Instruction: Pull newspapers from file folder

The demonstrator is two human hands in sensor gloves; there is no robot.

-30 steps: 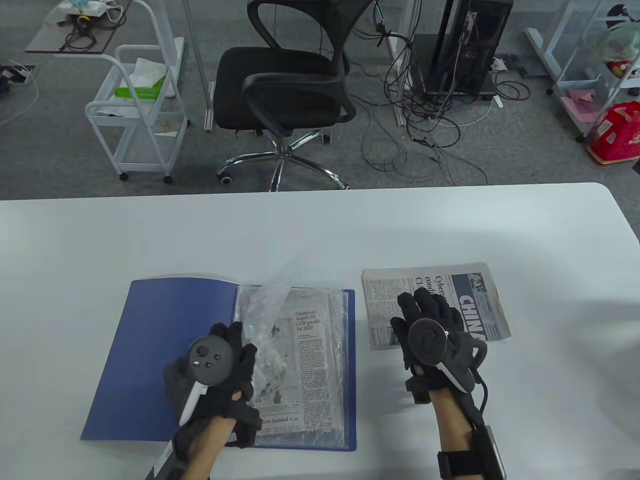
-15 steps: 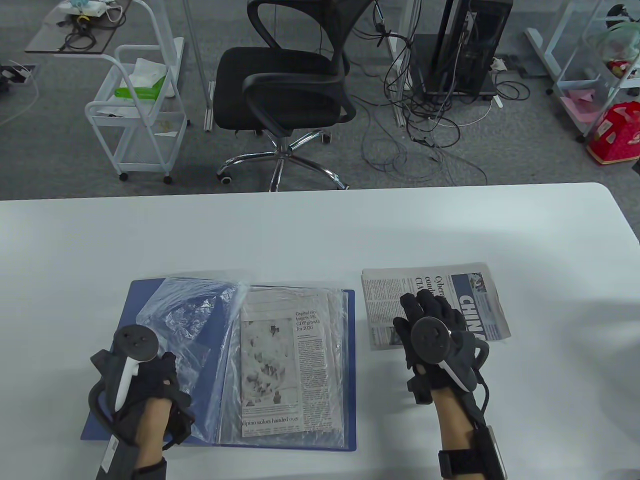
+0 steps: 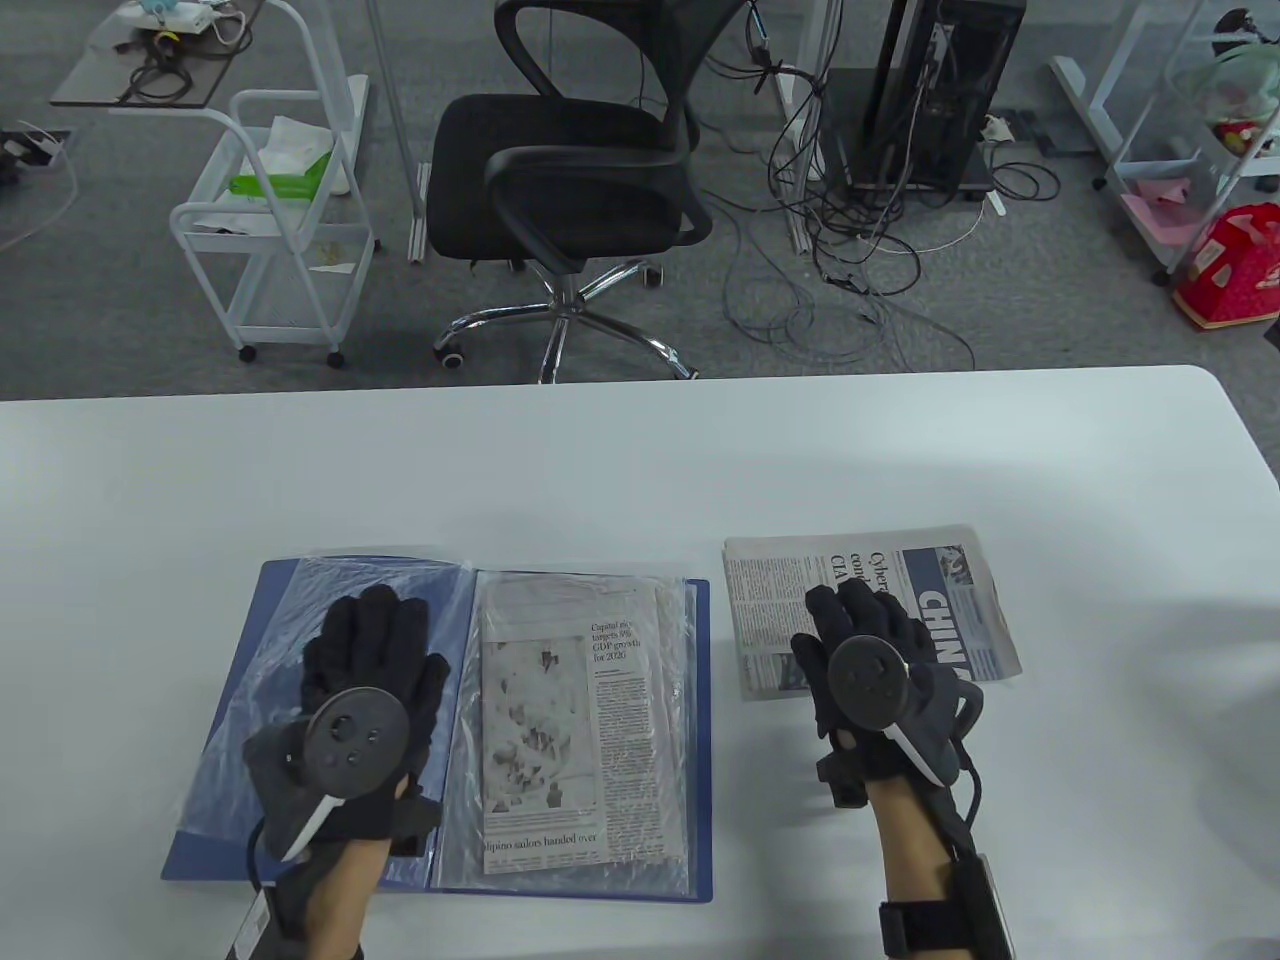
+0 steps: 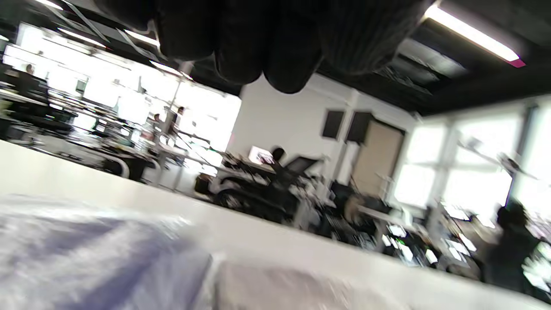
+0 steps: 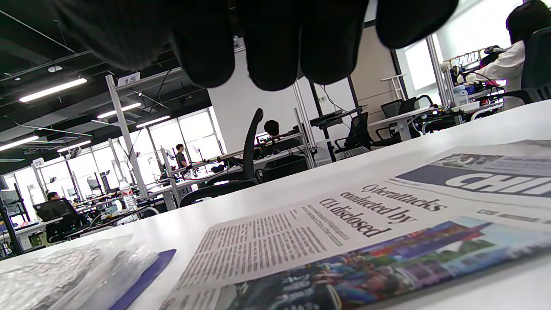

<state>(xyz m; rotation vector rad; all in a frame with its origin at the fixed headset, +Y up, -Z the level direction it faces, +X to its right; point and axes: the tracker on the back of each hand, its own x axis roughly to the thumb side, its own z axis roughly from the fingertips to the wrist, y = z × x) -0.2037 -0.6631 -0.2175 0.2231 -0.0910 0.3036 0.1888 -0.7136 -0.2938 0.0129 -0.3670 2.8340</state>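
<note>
A blue file folder (image 3: 690,740) lies open on the white table (image 3: 640,460). Its right page holds a newspaper sheet (image 3: 580,720) inside a clear plastic sleeve. An empty clear sleeve (image 3: 270,640) lies flat on the left page. My left hand (image 3: 375,650) rests palm down on that sleeve with fingers spread. A folded newspaper (image 3: 930,575) lies on the table right of the folder; it also shows in the right wrist view (image 5: 387,232). My right hand (image 3: 860,630) rests flat on it. In the left wrist view the folder page (image 4: 94,258) is blurred.
A black office chair (image 3: 580,190) stands behind the table's far edge. A white wire cart (image 3: 270,220) is at the back left, and cables and a computer tower (image 3: 930,100) at the back right.
My left hand turned the empty clear sleeve over from the right page to the left page, then came down flat on it. My right hand stayed on the folded newspaper.
</note>
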